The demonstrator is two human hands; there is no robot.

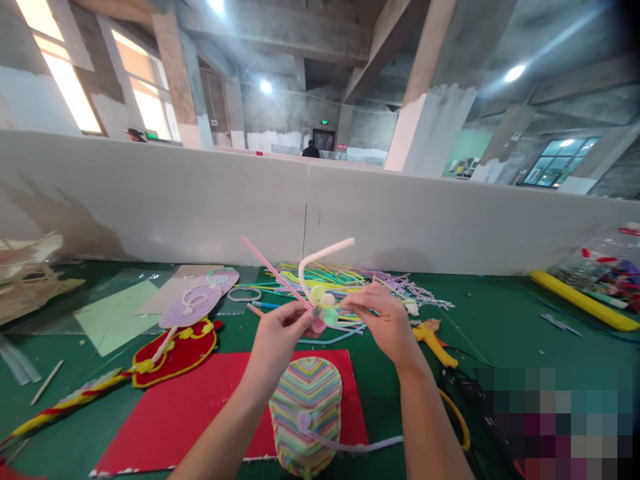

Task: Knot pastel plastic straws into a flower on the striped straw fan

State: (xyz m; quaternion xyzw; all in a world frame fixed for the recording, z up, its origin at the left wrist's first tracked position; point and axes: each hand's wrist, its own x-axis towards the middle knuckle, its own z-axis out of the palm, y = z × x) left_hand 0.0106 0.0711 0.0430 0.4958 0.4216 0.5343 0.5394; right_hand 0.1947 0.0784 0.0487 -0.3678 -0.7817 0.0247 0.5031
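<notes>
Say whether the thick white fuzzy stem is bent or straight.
Bent: the white fuzzy stem rises from the pastel circular pieces at the left hand, then curves rightward.

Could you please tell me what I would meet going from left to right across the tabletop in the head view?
Pale green sheet, lilac oval piece, left hand, small coiled flower, right hand, yellow-handled tool, long yellow bar.
</notes>
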